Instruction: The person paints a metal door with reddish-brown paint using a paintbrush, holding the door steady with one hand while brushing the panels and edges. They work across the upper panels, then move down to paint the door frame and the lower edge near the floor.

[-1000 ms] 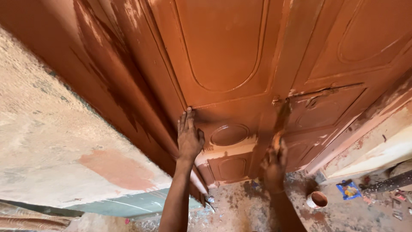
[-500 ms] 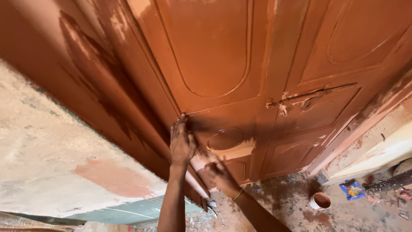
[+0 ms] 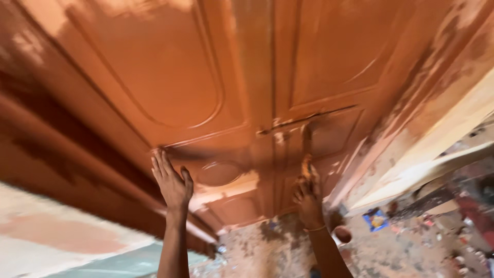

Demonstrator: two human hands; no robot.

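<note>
- Door (image 3: 170,77): a panelled double door in wet reddish-brown paint fills most of the view, blurred and cut off at the top.
- Left hand (image 3: 172,183) lies flat on the door's lower left leaf, fingers spread, gripping nothing.
- Right hand (image 3: 307,198) is closed round a paint-caked brush (image 3: 307,154) on the right leaf; the bristles are hard to make out.
- A small paint pot (image 3: 342,235) stands on the spattered floor (image 3: 411,247).

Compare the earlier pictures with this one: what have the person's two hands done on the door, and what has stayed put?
The right hand, low half a second ago, has risen again to the door, apparently gripping a brush. The left hand stays flat against the door. The small pot remains on the floor.
</note>
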